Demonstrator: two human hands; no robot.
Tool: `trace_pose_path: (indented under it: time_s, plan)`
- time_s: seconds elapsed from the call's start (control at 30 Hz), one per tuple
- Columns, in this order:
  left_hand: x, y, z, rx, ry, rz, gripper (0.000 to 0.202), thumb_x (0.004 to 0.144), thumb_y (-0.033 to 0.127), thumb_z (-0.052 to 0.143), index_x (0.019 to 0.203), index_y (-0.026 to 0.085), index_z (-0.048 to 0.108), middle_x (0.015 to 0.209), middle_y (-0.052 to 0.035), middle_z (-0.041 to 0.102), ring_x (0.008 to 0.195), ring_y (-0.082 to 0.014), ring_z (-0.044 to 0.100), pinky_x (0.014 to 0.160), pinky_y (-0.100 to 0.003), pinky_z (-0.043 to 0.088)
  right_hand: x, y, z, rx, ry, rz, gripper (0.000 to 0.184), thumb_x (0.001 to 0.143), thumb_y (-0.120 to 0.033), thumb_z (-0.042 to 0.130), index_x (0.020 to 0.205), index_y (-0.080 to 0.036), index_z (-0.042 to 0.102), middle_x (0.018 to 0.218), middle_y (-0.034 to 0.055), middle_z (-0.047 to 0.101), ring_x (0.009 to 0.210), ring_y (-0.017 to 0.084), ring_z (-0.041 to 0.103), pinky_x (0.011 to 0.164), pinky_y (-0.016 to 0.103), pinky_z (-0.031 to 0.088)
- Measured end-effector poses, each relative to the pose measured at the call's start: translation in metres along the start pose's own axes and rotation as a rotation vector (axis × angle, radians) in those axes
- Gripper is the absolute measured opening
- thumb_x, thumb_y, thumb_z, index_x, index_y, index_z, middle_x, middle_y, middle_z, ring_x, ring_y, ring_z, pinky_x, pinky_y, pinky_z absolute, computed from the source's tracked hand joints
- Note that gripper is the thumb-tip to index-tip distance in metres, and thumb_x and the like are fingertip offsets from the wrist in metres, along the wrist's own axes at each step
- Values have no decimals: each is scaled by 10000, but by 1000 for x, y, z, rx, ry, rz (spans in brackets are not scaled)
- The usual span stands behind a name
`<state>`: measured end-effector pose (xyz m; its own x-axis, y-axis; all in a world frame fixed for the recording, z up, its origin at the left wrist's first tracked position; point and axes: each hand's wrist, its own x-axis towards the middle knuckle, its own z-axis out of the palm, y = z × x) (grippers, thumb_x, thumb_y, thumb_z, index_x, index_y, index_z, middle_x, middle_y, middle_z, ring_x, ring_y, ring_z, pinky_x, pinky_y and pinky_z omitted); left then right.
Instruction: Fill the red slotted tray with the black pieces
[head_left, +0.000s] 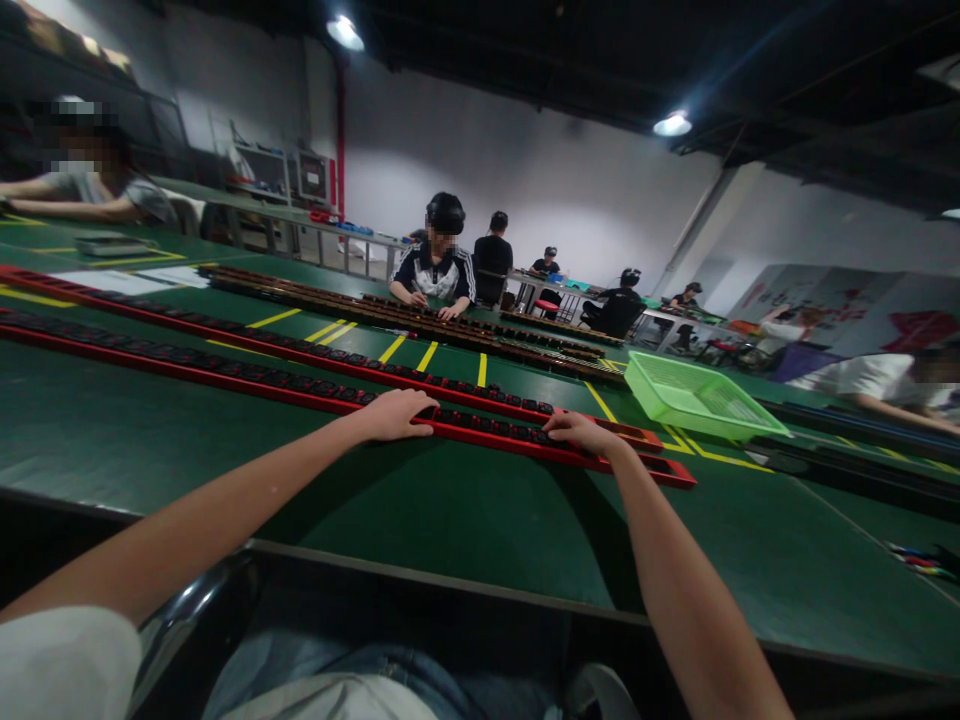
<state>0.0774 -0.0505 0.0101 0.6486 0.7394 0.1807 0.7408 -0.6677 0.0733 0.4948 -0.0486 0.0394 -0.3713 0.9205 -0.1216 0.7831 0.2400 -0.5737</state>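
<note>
Two long, narrow red trays lie nearly side by side on the green table, each with a row of small black pieces inside. My left hand is on the near red tray, fingers over its far side and thumb along its front edge. Further right, my right hand reaches over the same tray. Its fingertips are pressed together at a black piece near the right end of the row; the fingers partly hide it. Just behind lies the far red tray.
A light green plastic basket stands beyond the trays' right ends. Long brown strips lie across the table in front of a co-worker. Dark strips lie at right. The table's front edge runs before my lap.
</note>
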Motion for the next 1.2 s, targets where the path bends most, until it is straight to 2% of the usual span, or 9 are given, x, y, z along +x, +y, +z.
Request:
trace_pose_path:
  time_s: [0.17, 0.3, 0.53, 0.8, 0.93, 1.2]
  plan:
    - [0, 2, -1, 23, -5, 4, 553, 921, 527, 532, 1365, 199, 528, 1259, -108, 625, 1132, -270, 595, 944, -352, 437, 5, -4, 11, -158, 90, -3, 392, 864, -557, 529, 814, -182, 631, 818, 42, 643, 744, 191, 573, 709, 310, 423]
    - [0, 2, -1, 15, -6, 1, 554, 921, 533, 530, 1368, 206, 524, 1277, -106, 620, 1138, -267, 593, 947, -348, 436, 5, -14, 17, -201, 103, 25, 422, 845, -601, 552, 800, -183, 590, 778, 35, 619, 711, 185, 559, 636, 290, 388]
    - [-1, 2, -1, 12, 5, 1, 552, 920, 538, 523, 1364, 210, 529, 1272, -104, 622, 1140, -264, 591, 955, -345, 434, 3, -22, 20, -199, 123, 54, 430, 838, -617, 548, 746, -199, 512, 740, 24, 586, 679, 175, 530, 600, 284, 358]
    - [-1, 3, -2, 5, -6, -1, 559, 917, 536, 527, 1368, 206, 527, 1268, -109, 623, 1131, -269, 593, 943, -353, 440, 0, -26, 19, -182, 118, 58, 460, 824, -655, 553, 745, -205, 502, 762, 32, 594, 711, 186, 542, 620, 289, 369]
    - [0, 2, -1, 3, 1, 4, 557, 916, 542, 529, 1367, 215, 527, 1255, -102, 629, 1131, -264, 594, 941, -343, 437, 1, -23, 20, -187, 122, 55, 489, 814, -687, 546, 750, -203, 510, 762, 30, 591, 696, 180, 532, 607, 286, 360]
    - [0, 0, 1, -1, 10, 2, 558, 915, 558, 524, 1358, 219, 535, 1258, -101, 631, 1142, -262, 592, 951, -338, 432, 5, -15, 22, -181, 128, 21, 448, 842, -634, 536, 750, -197, 507, 747, 20, 575, 687, 172, 521, 609, 286, 360]
